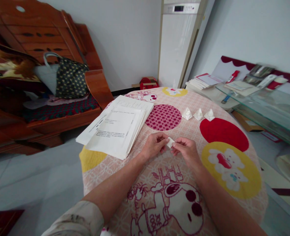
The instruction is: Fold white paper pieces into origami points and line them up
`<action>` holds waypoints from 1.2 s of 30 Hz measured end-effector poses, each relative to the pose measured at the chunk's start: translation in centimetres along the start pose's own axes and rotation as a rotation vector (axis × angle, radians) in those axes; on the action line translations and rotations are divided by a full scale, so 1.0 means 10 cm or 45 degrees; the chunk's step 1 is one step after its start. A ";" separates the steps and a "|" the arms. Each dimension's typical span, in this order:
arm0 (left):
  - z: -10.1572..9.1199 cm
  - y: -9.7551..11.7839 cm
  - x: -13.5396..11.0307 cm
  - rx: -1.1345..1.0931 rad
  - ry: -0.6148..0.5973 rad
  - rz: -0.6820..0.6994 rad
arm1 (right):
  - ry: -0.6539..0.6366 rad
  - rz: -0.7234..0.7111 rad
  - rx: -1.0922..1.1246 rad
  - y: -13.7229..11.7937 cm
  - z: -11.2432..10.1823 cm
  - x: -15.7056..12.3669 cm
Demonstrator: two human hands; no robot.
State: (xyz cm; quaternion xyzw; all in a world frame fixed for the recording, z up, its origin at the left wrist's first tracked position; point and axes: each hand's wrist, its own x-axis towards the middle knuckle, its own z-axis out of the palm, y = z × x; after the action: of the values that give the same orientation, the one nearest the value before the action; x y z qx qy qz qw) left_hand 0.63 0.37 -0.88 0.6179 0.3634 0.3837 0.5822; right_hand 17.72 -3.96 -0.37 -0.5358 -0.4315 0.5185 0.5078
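My left hand [154, 144] and my right hand [186, 149] meet over the middle of a round table [125, 170]. Both pinch a small folded white paper piece [170, 142] between their fingertips. Three finished folded white paper shapes [198, 114] stand in a row farther back on the cloth. A stack of printed white sheets [117, 127] lies to the left of my hands.
The table wears a pink cartoon-print cloth with coloured circles. A dark wooden bench [44, 98] with a bag [69, 78] stands at the left. A glass-topped low table [265, 101] with papers is on the right, and a tall white air conditioner [178, 42] stands behind.
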 end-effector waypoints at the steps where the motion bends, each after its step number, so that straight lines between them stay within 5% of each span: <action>1: 0.00 0.00 0.00 0.018 0.004 0.000 | 0.007 -0.025 -0.042 0.02 -0.01 0.01; 16: 0.12 0.13 -0.09 0.848 0.134 0.211 | 0.066 -0.833 -0.906 0.04 -0.02 -0.02; 28: 0.13 0.09 -0.09 1.104 0.165 0.249 | 0.060 -0.838 -0.909 0.10 -0.01 0.01; 36: 0.10 0.10 -0.08 0.906 0.124 0.175 | 0.061 -0.807 -0.882 0.13 -0.02 0.02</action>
State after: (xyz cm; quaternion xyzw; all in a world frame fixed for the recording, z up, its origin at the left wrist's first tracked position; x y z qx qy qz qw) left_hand 1.20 -0.83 0.06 0.7858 0.4589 0.3005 0.2858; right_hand 17.82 -3.88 -1.73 -0.5274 -0.7097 0.1508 0.4421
